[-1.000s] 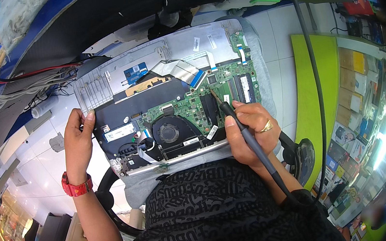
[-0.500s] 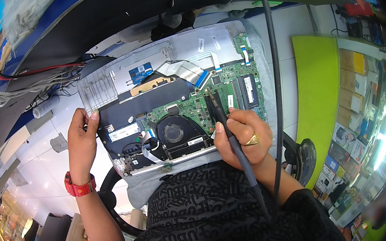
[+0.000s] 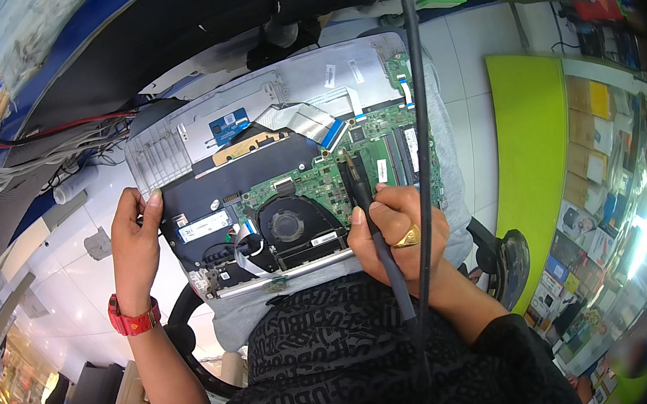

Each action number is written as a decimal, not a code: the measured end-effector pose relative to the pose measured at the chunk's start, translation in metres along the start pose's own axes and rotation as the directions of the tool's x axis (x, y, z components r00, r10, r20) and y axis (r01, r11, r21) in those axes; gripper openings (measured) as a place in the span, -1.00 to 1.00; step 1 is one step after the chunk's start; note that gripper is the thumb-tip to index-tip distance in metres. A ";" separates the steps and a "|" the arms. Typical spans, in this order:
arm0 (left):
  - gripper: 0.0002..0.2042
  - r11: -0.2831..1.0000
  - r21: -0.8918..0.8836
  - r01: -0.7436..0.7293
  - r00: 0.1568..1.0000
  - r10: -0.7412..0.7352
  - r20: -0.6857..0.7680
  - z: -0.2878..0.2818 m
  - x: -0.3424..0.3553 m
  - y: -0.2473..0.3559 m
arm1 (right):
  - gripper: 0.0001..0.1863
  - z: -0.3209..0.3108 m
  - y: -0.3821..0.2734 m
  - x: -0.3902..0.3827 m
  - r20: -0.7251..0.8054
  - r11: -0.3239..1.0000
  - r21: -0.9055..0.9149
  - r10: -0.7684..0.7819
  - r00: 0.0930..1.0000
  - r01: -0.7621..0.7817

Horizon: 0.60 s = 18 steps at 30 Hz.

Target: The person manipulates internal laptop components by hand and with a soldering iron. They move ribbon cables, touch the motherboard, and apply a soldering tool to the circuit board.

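An opened laptop base [image 3: 211,188] lies across my lap on a grey cloth [image 3: 444,153], its insides facing up. My left hand [image 3: 137,239] grips its left edge, thumb on top. My right hand [image 3: 407,228] is closed around the dark handle of a soldering iron [image 3: 396,278]. The iron's metal tip points away from me, over the green circuit board [image 3: 320,176] right of the round fan [image 3: 287,225]; whether it touches is too small to tell. A wide flat ribbon cable [image 3: 303,123] lies loose-looking above the board, its blue end near the tip.
A thick black cable [image 3: 413,59] hangs down in front of the laptop's right side and passes over my right hand. Bundled grey and red wires [image 3: 14,145] lie at the upper left. On the right stand a lime-green panel [image 3: 524,143] and a glass display case [image 3: 609,197].
The hanging black cable has swung left and now crosses my right hand. The laptop, the iron and my right hand appear slightly further left. Both hands keep their grip.
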<state>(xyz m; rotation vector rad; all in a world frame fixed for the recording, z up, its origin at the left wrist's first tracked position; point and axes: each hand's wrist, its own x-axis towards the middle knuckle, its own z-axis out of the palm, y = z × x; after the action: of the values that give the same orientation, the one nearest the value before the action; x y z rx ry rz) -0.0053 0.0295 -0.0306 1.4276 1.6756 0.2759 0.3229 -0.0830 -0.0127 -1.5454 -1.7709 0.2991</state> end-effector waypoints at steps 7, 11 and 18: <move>-0.61 1.000 0.021 0.007 1.000 -0.007 -0.016 0.000 0.000 0.001 | -0.74 0.001 -0.001 0.004 0.017 1.000 -0.002 -0.026 1.000 0.026; -0.62 1.000 0.029 -0.010 1.000 0.010 -0.009 0.000 -0.001 0.004 | -0.78 -0.001 -0.005 0.007 0.038 0.998 -0.047 -0.038 0.999 0.040; -0.62 0.999 0.037 -0.009 1.000 0.009 -0.008 0.000 -0.001 0.006 | -0.80 -0.003 -0.009 0.009 0.080 0.999 -0.039 0.020 0.997 -0.017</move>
<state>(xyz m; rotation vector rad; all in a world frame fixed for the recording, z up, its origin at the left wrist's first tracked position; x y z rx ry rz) -0.0016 0.0303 -0.0259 1.4637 1.6887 0.2573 0.3181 -0.0775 -0.0016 -1.5979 -1.8350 0.3423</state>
